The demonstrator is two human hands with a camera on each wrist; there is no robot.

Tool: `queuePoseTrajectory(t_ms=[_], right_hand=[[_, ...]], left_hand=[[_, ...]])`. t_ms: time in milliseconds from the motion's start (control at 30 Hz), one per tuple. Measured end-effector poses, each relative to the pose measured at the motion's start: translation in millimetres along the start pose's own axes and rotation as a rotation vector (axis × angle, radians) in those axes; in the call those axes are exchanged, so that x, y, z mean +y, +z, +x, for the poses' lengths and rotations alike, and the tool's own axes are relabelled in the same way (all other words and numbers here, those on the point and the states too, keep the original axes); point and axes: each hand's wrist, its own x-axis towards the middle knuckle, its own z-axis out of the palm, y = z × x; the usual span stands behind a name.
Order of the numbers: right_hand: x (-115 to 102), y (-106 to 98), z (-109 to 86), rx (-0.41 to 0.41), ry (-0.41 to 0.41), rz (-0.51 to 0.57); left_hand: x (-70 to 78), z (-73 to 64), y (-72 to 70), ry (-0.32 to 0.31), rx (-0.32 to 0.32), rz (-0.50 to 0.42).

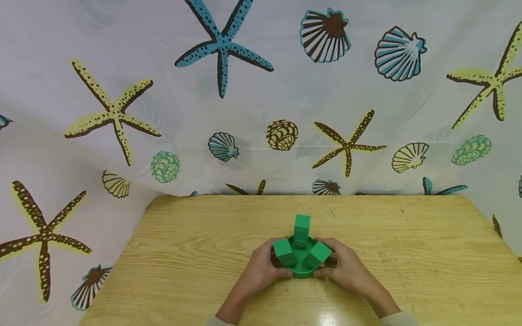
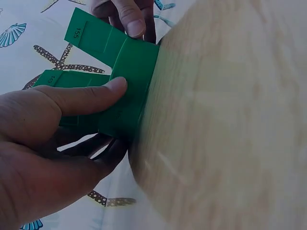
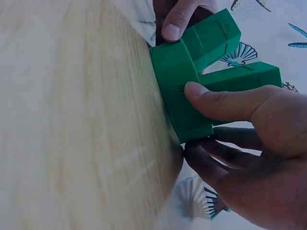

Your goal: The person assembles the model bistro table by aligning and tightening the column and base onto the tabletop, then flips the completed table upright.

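A green round base (image 1: 302, 274) with three upright green blocks (image 1: 302, 231) stands on the wooden table in the head view. My left hand (image 1: 261, 267) grips the base from the left, thumb on its near side and fingers curled behind. From the right, my right hand (image 1: 344, 267) holds it the same way. In the left wrist view the left thumb (image 2: 96, 98) presses the base's side wall (image 2: 136, 67), below a block marked 155. The right wrist view has the right thumb (image 3: 225, 103) on that wall (image 3: 170, 72), under blocks that lean outward.
The wooden table (image 1: 195, 244) stretches to both sides of the hands. Behind it and at the left and right hangs a white cloth (image 1: 253, 113) printed with starfish and shells, meeting the table's far edge.
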Motion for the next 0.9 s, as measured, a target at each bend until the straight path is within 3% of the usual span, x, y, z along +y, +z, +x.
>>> queuePoseTrajectory(t_ms=[133, 333, 500, 767, 900], right_hand=[[-4, -2, -1.2, -0.001, -0.006, 0.004], [-11, -13, -0.9, -0.019, 0.035, 0.169], [-17, -19, -1.6, 0.071, 0.009, 0.212], [-25, -15, -2.6, 0.245, -0.084, 0.131], [-29, -14, -2.5, 0.283, -0.094, 0.120]], left_hand=[[3.2, -2.0, -4.4, -0.017, -0.004, -0.010], [12.6, -1.0, -9.8, -0.057, 0.001, -0.179], [21.6, 2.2, -7.0, -0.043, 0.059, -0.241], [33.8, -1.6, -6.0, 0.020, 0.054, -0.351], [39.9, -2.1, -5.5, 0.053, 0.118, -0.328]])
